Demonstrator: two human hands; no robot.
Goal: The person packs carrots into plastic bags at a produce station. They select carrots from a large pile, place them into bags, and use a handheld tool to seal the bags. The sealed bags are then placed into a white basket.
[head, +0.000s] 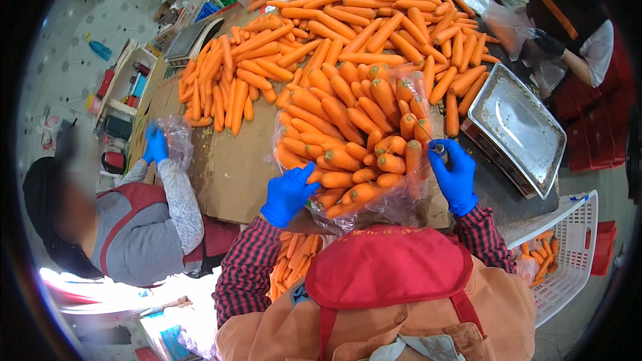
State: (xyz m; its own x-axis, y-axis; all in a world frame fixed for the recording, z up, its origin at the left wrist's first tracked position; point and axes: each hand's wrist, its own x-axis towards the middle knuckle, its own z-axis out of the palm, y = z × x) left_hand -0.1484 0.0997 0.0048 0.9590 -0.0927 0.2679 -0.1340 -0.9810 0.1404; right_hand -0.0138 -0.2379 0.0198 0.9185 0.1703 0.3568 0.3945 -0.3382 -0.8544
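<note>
A large heap of carrots (pixel 346 135) lies in front of me in a clear plastic bag (pixel 396 205), many with their stem ends towards me. At the bag's near left edge is my left hand (pixel 288 194), in a blue glove. Its thumb and forefinger touch a carrot end; whether they grip it is unclear. My right hand (pixel 454 175), also gloved in blue, is closed around a small hand tool (pixel 440 150) with a dark handle and a thin metal tip. The tip points up and left, beside the bag's right side.
More loose carrots (pixel 351 15) cover the table's far side. A weighing scale (pixel 519 125) with a metal tray stands at right, above a white plastic basket (pixel 577 260). Co-workers stand at left (pixel 140 220) and far right (pixel 572 25). Cardboard (pixel 225 170) covers part of the table.
</note>
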